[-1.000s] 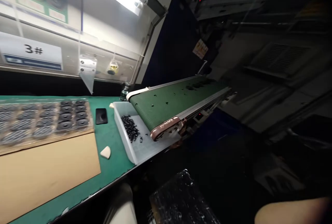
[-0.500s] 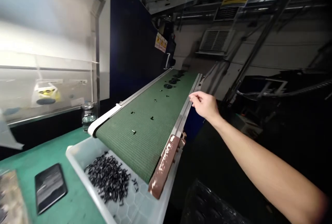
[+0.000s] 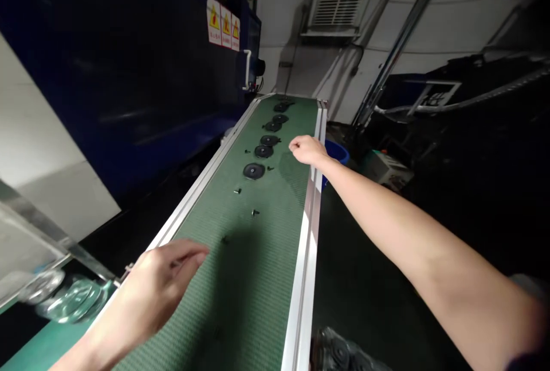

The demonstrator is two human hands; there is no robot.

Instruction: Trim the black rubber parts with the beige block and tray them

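Note:
A green conveyor belt (image 3: pixel 275 245) runs away from me, with several round black discs (image 3: pixel 254 171) on its far half. Small dark plastic pieces (image 3: pixel 255 212) lie scattered nearer to me. Over the belt's near left edge is my left hand (image 3: pixel 157 279), slightly blurred, its thumb and fingers drawn together. Whatever may be between the fingertips does not show. My right hand (image 3: pixel 307 149) reaches over the right rail, just right of the discs. Its fingers are curled closed, and their inner side is hidden.
Pale metal rails (image 3: pixel 303 279) flank the belt. A glass jar (image 3: pixel 71 299) stands at the lower left beside a green tabletop (image 3: pixel 47 345). On the right are a blue bin (image 3: pixel 337 153) and a clear-wrapped bundle of dark parts (image 3: pixel 344 354). A dark blue machine (image 3: pixel 141 73) rises on the left.
My view has moved forward along the belt, and the tray of black pieces has left it. My left hand has come into view. My right hand has moved inward over the belt.

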